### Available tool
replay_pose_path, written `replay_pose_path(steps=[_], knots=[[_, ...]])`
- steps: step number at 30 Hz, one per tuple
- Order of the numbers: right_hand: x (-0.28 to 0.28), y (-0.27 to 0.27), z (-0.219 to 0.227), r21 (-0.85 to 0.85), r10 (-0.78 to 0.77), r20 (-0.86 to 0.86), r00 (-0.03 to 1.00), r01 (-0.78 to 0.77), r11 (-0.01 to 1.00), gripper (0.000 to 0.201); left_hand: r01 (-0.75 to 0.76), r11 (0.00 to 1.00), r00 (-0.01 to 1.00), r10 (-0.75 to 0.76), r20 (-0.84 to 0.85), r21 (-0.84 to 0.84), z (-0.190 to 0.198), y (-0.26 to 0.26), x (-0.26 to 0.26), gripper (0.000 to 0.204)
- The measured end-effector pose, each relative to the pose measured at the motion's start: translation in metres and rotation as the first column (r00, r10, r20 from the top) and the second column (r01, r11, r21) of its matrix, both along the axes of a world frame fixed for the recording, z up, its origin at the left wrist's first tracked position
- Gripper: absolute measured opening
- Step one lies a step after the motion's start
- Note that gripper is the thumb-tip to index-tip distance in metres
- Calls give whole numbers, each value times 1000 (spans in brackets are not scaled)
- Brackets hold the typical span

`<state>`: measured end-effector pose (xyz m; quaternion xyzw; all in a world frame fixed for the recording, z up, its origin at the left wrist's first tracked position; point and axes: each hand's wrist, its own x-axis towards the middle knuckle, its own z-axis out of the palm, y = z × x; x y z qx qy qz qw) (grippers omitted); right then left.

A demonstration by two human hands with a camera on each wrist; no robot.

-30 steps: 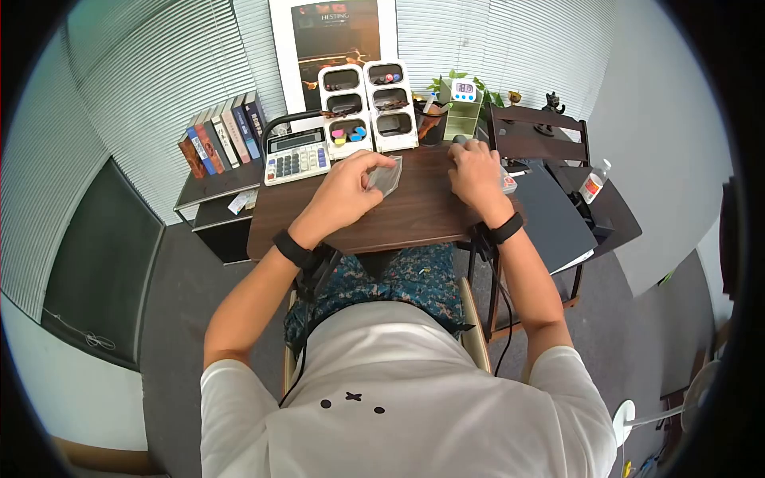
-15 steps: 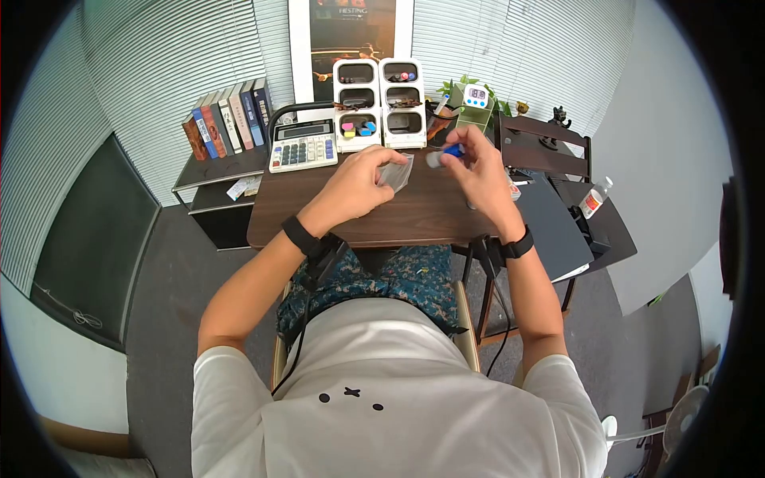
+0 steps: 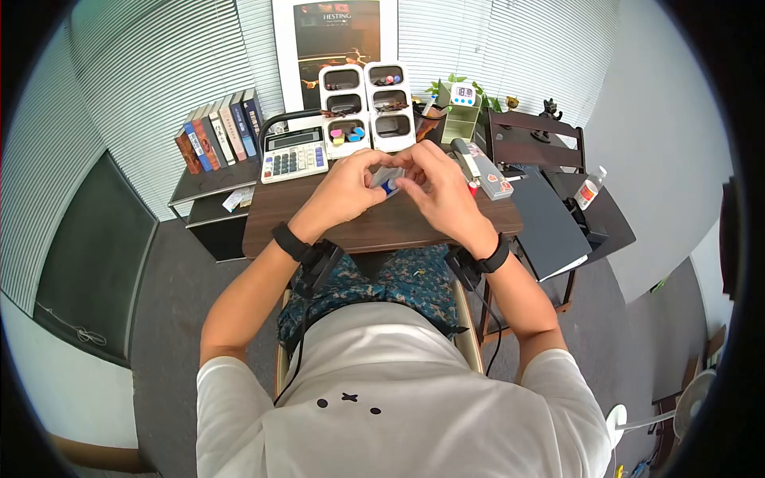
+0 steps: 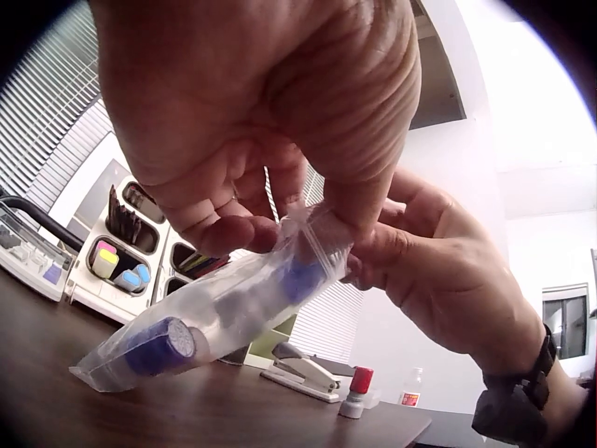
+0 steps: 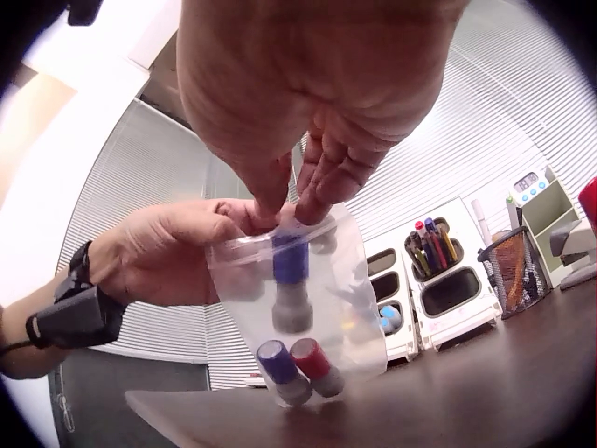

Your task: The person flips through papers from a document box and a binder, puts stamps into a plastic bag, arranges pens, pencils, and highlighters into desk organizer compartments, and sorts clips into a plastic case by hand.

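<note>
I have the clear bag [image 5: 357, 313] over the desk [image 3: 430, 227], its mouth pinched in the left hand [image 3: 347, 187], a blue-capped stamp [image 5: 292, 271] cap-up near the top and 2 more stamps [image 5: 315, 366] at the bottom. The right hand [image 3: 442, 191] crowds that mouth, but I cannot tell whether it pinches stamp or plastic. If the limp lip snags a fingertip, I could drag the stamp out.

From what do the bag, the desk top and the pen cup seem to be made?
Bag: likely glossy clear plastic; a blue cap shows through. Desk top: wood or laminate, satin brown with faint grain. Pen cup: perhaps metal mesh; the black wall is see-through.
</note>
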<state>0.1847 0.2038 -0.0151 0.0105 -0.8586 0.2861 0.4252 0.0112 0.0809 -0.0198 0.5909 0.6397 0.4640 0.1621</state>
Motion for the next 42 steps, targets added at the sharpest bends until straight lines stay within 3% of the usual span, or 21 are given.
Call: replay_pose_path(steps=[6,8,9,11,12,13,15,19,21,22,24,25,27,29,31,34,37,42], knots=[[9,30,-3,154,-25,72,997,14,988,11,1,1000,1000,-1,30,-17,1,0,2,54],[18,42,2,364,-363,163,917,286,886,16,-1,1000,999,2,35,-18,0,-1,2,54],[25,43,2,362,-364,165,917,287,887,16,4,1000,1000,-4,18,16,-2,-1,0,54],[40,45,5,481,-627,214,749,477,735,27,11,999,1000,-12,0,53,-2,-1,-1,54],[48,48,-1,547,-700,279,657,490,679,34,4,998,1000,-3,-9,64,-1,-1,-2,54],[51,57,-9,547,-701,279,657,491,678,34,-3,997,1000,4,-19,71,-1,-1,-2,54],[52,78,-30,636,-725,417,548,394,663,33,-6,999,1000,7,-16,47,0,-1,-1,54],[42,109,-50,602,-635,534,558,277,749,29,-6,1000,1000,6,-12,-14,-3,1,-1,54],[42,98,-39,456,-504,434,746,301,838,20,4,1000,999,-3,-52,19,-6,4,-5,53],[42,84,-24,453,-499,439,747,296,841,20,21,999,996,-17,-88,49,-9,3,-5,53],[41,48,10,-24,-175,254,951,188,982,16,21,1000,997,-20,-79,17,-4,-1,0,53],[38,40,12,-26,-180,253,951,192,981,16,22,1000,997,-22,-76,-3,-1,0,1,53],[32,24,14,-94,59,24,998,-57,994,18,43,999,996,-42,-75,12,-4,2,3,54],[30,9,15,34,31,91,995,-35,999,22,57,998,996,-54,-75,31,-3,2,7,54],[19,2,3,188,-57,33,998,49,981,22,96,995,995,-95,-43,34,-1,2,12,56],[8,-6,-7,211,-155,-43,987,161,964,23,94,994,994,-90,-63,63,0,2,11,55],[11,-10,0,60,-108,19,994,107,992,25,85,996,996,-84,-36,16,6,-2,9,54],[10,-13,0,98,-82,-81,993,90,991,26,85,996,995,-85,42,-14,6,1,4,53]])
